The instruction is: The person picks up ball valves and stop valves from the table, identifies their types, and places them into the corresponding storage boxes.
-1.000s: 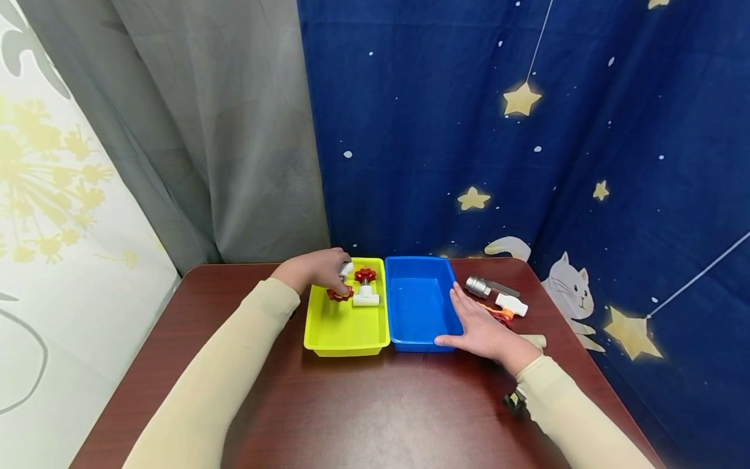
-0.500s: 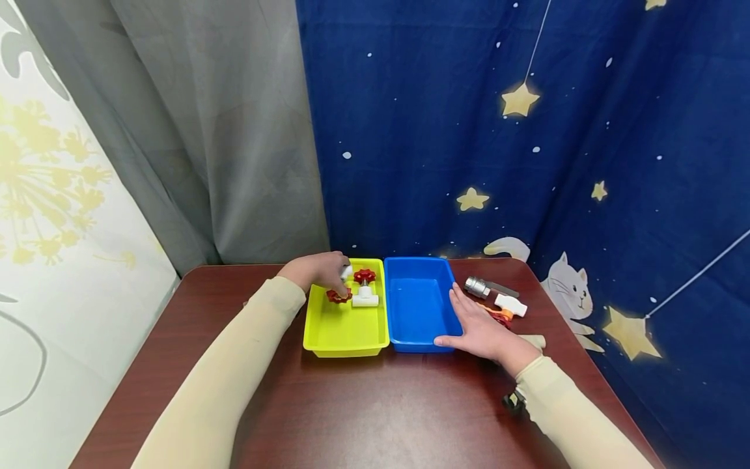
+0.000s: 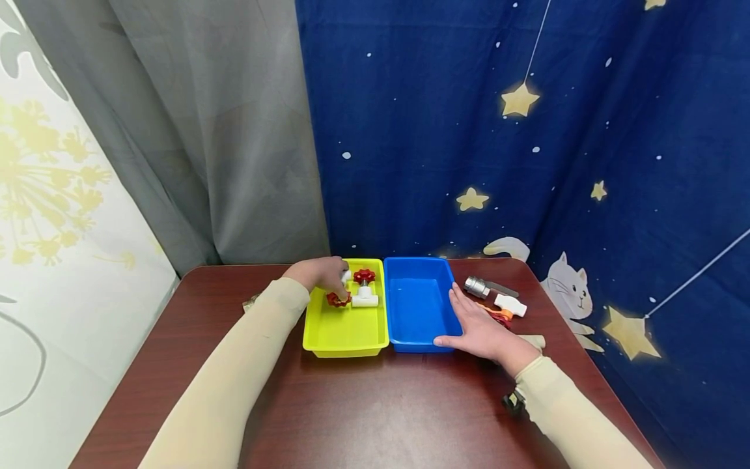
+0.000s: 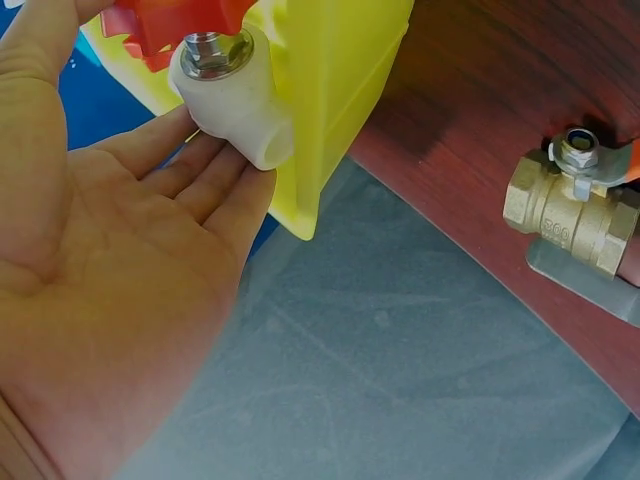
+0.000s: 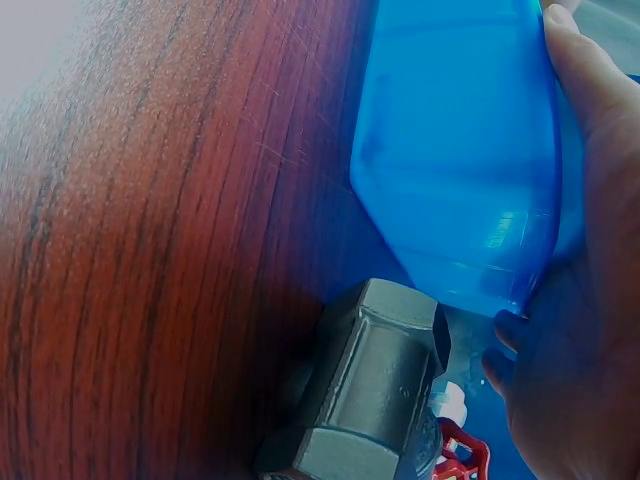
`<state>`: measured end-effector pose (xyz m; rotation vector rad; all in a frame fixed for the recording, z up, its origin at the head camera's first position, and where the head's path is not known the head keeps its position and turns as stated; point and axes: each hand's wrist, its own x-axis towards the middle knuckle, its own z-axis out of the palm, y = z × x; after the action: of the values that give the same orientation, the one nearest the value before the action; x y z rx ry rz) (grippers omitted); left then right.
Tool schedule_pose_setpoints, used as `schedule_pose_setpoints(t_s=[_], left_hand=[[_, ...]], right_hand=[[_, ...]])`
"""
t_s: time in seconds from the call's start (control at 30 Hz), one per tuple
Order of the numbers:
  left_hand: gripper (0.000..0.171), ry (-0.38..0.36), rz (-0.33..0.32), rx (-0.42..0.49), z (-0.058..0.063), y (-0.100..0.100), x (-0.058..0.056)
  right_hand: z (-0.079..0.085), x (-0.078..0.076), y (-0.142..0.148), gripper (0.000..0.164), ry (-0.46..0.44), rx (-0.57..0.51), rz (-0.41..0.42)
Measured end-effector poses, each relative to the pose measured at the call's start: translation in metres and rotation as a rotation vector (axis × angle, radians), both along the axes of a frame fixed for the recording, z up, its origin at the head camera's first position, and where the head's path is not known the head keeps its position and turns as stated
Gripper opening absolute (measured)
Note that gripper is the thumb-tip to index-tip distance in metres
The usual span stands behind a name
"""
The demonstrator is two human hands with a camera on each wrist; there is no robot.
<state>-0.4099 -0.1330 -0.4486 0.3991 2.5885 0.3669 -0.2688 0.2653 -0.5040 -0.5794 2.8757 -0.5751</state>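
Note:
Inside the yellow tray (image 3: 346,335), my left hand (image 3: 324,272) holds a white valve with a red handwheel (image 3: 338,299). In the left wrist view the fingers lie against the white valve body (image 4: 228,100), and the thumb is near its red wheel. Whether the valve touches the tray floor I cannot tell. A second white tee-shaped valve with a red handwheel (image 3: 365,298) sits just right of it. My right hand (image 3: 477,327) rests with fingers extended along the right rim of the blue tray (image 3: 418,309), which stands beside the yellow one.
Right of the blue tray lie a silver metal fitting (image 3: 477,286), a white-headed piece with an orange part (image 3: 511,305) and a beige cylinder (image 3: 534,341). A grey hex-ended fitting (image 5: 375,380) shows in the right wrist view. A brass ball valve (image 4: 570,210) lies left of the yellow tray.
My left hand and forearm have shifted slightly right, and a bit of the brass valve now shows beside the sleeve. The right hand stays in place.

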Motion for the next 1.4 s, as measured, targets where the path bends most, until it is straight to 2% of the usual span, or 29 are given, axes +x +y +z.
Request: schedule_pose_setpoints(t_s=[0.27, 0.53, 1.07, 1.4], left_hand=[[0.091, -0.027, 0.000, -0.011, -0.001, 0.002, 0.002], [0.084, -0.013, -0.002, -0.020, -0.007, 0.004, -0.001], [0.084, -0.042, 0.052, -0.029, -0.012, 0.004, 0.000], [0.077, -0.048, 0.046, -0.032, -0.010, 0.003, -0.002]], right_hand=[[0.000, 0.000, -0.001, 0.124, 0.008, -0.003, 0.005], [0.000, 0.001, 0.000, 0.123, 0.001, -0.021, -0.001], [-0.001, 0.000, 0.001, 0.121, 0.001, -0.023, 0.004], [-0.001, -0.001, 0.001, 0.124, -0.009, -0.020, 0.005]])
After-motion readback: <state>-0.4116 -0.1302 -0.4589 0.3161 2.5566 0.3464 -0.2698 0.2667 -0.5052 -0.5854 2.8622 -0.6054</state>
